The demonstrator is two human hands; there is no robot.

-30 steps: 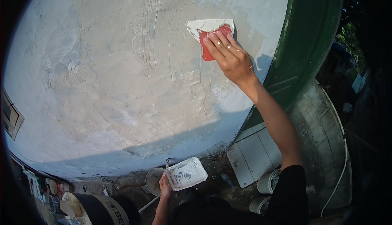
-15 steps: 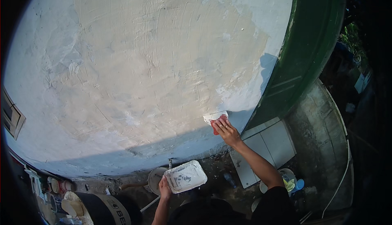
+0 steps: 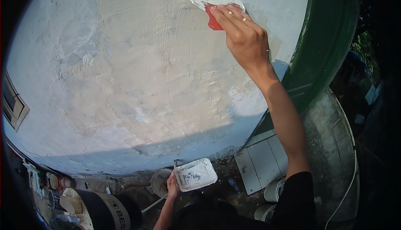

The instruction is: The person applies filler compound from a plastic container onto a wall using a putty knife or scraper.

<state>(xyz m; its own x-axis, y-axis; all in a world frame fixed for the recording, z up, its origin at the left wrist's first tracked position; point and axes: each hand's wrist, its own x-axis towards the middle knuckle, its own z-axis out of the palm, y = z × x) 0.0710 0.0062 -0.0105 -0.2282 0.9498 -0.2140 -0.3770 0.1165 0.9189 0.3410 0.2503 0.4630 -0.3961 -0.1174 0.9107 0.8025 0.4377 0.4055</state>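
My right hand (image 3: pixel 246 35) is closed round the red grip of a putty spreader (image 3: pixel 216 21), fingers laid across its back. Its wide blade, coated in white putty, is against the upper part of the plastered wall (image 3: pixel 142 63). Low down, my left hand (image 3: pixel 172 186) grips the left rim of a white rectangular tray (image 3: pixel 211 180), smeared inside with putty and grey patches. The wall carries uneven cream and white coats with ridges and scrape marks.
A green door (image 3: pixel 321 50) borders the wall on the right. Pale boards (image 3: pixel 261 163) lean below it, near buckets (image 3: pixel 273 191). A dark drum (image 3: pixel 96 209) stands at lower left, beside cluttered containers. A small window frame (image 3: pixel 14 102) sits at far left.
My right hand has moved the putty spreader from low by the wall's shadow line up to its upper part. The tray in my left hand has shifted slightly right and up.
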